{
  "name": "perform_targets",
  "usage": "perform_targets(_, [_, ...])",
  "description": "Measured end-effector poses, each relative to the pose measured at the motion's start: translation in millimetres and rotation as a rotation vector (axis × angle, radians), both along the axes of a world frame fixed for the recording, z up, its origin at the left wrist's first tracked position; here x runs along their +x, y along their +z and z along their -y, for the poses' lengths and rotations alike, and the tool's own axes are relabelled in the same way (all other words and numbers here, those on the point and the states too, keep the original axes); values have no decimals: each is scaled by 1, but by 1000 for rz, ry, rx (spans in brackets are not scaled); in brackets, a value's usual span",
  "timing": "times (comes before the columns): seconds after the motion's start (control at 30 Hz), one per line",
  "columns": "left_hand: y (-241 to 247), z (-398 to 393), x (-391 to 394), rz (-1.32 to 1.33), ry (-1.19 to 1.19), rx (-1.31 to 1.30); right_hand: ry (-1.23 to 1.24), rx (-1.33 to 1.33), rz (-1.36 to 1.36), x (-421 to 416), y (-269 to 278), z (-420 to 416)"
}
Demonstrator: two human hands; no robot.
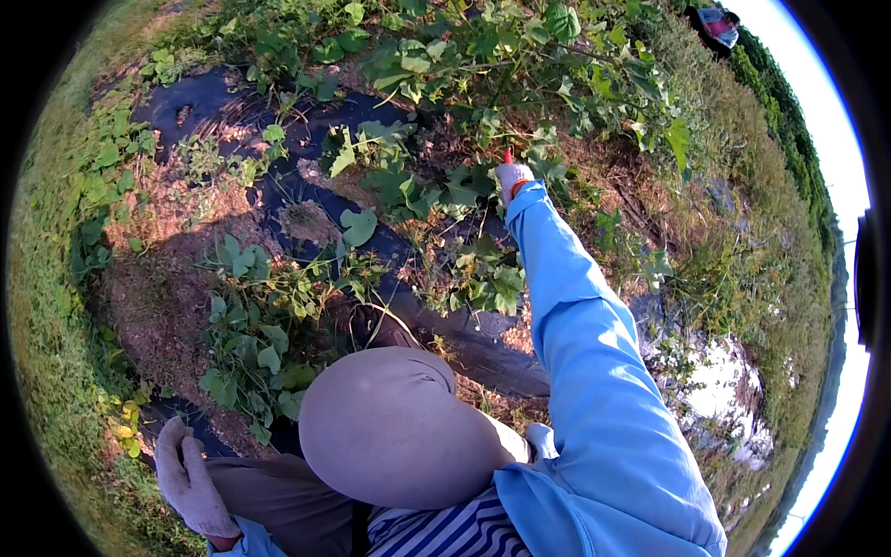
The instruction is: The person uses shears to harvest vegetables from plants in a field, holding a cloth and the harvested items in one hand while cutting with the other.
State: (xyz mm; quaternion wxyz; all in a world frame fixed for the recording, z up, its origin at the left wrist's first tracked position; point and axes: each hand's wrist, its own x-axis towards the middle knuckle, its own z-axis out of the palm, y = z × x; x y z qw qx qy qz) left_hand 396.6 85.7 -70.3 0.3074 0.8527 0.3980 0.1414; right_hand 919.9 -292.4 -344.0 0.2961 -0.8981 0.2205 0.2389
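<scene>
My right hand (514, 178), in a white knit glove, reaches far out among lobed green leaves. It grips a red-handled tool (508, 157); only a short red end shows past the fist, and its working part is hidden. Leafy stems of a tall plant (501, 83) stand just beyond this hand. My left hand (188, 480), gloved the same way, hangs beside my bent leg at the lower left. Nothing shows in it, and a gap parts the thumb from the fingers.
Black plastic mulch film (452, 334) covers the bed, with bare soil (167, 278) and weeds around it. A low leafy plant (243, 348) grows near my knee (397, 425). White film (724, 390) lies at right. Another person (717, 29) is far off at upper right.
</scene>
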Motion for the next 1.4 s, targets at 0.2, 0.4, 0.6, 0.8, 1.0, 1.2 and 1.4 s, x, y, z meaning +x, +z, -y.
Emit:
perform_targets(0.2, [4, 7, 3, 40, 31, 23, 109, -79, 7, -4, 13, -2])
perform_targets(0.4, [7, 9, 4, 19, 32, 13, 125, -88, 4, 6, -2, 2])
perform_targets(0.6, [5, 6, 2, 20, 33, 7, 962, -518, -28, 16, 0, 9])
perform_targets(0.8, [9, 5, -6, 1, 41, 37, 1022, -529, -25, 6, 7, -14])
perform_targets(1.0, [1, 5, -1, 45, 17, 25, 472, -317, -32, 11, -10, -6])
perform_targets(1.2, [-1, 5, 4, 48, -11, 7, 839, -588, 21, 13, -6, 14])
perform_targets(1.4, [2, 4, 7, 24, -20, -10, 857, -550, 17, 29, -35, 25])
